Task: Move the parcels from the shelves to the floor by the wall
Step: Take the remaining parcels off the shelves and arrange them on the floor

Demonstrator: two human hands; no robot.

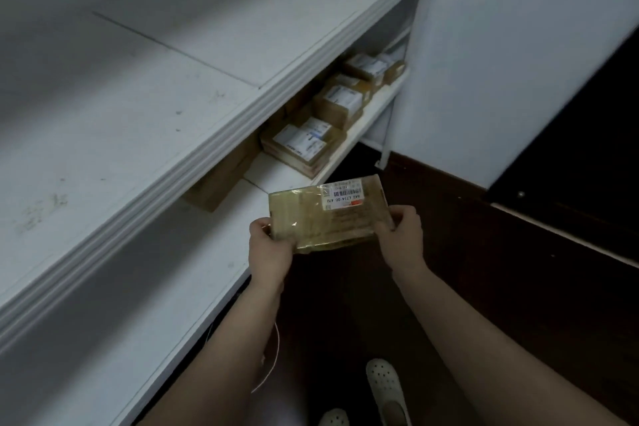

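Observation:
A flat brown cardboard parcel [328,213], wrapped in clear tape with a white barcode label at its far right corner, is held in the air just off the edge of the lower shelf [207,252]. My left hand [271,247] grips its near left corner. My right hand [401,235] grips its right side, fingers curled round the edge. Several more labelled cardboard parcels [304,145] lie stacked along the lower shelf further back, up to the far end [370,67]. One plain brown box [221,176] sits deeper under the upper shelf.
The white upper shelf [155,86] overhangs the lower one on the left. A pale wall [501,62] stands to the right with dark floor [484,270] along its base. My two white shoes [383,387] stand below, and a thin white cord [273,356] hangs by the shelf edge.

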